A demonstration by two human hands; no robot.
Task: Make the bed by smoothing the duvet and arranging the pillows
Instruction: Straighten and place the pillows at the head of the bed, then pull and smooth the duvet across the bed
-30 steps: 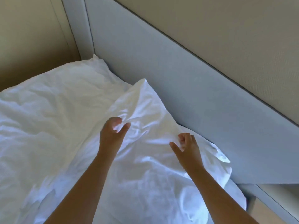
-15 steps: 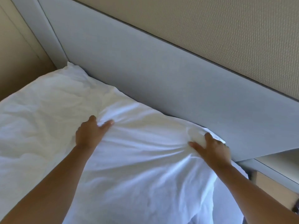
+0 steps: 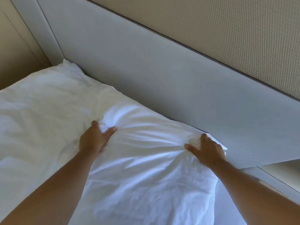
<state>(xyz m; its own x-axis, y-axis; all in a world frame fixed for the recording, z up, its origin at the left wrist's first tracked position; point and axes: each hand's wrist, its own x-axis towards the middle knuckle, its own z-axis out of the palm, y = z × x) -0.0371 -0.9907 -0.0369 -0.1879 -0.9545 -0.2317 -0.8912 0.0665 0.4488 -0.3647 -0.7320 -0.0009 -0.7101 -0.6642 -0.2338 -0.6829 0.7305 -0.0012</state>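
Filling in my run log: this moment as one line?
step: arranging pillows | left hand: grips near pillow | right hand: grips its corner by headboard | far pillow: alongside, to left

Bare left grip, bare right grip (forearms bare too)

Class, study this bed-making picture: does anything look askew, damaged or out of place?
Nothing is damaged or spilled. The near pillow is only creased, its cover bunched where the left hand and right hand grip it.
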